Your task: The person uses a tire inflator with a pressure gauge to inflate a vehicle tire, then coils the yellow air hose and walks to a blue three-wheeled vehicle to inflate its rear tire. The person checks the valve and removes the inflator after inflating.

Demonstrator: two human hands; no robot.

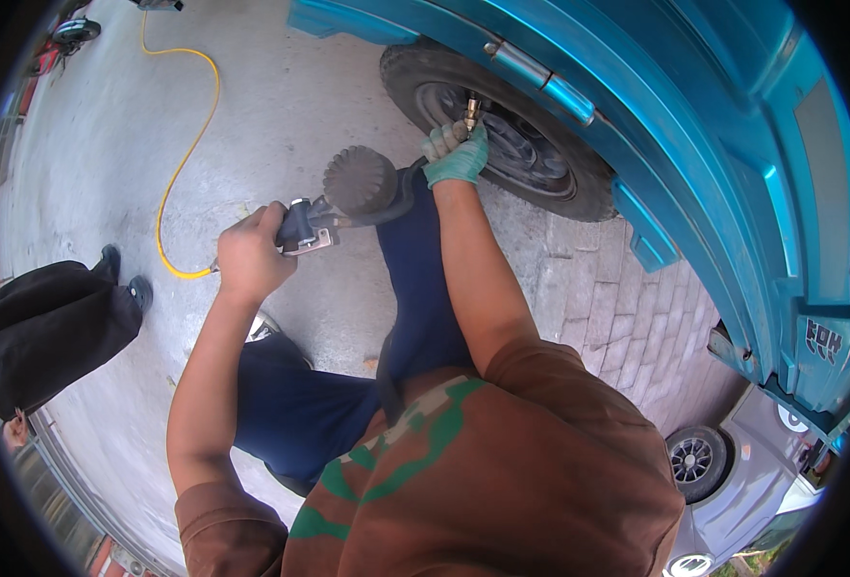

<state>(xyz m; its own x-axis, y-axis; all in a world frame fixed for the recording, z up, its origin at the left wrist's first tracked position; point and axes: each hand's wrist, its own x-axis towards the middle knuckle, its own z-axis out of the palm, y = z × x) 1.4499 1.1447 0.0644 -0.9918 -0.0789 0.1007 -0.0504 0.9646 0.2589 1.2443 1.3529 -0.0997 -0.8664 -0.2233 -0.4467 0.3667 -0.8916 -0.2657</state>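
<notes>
My bare left hand (255, 252) is closed around the body of a tire inflator gun (299, 223) with a metal trigger lever. A round gauge in a ribbed black rubber cover (360, 180) sits at its far end. From the gauge, a black rubber hose (400, 205) runs to my right hand (457, 153), which wears a green and grey glove. Its fingers grip a brass air chuck (472, 114) by the rim of a black wheel with a rubber tire (584, 191). Whether the chuck sits on the valve is unclear. A yellow air hose (180, 166) reaches the inflator's rear end.
The blue body of a vehicle (656, 144) arches over the wheel. At the left stands another person in dark trousers (57, 324). Concrete floor (281, 94) meets brick paving (612, 317). A grey car (742, 469) is at the lower right, a motorcycle wheel (77, 30) at the upper left.
</notes>
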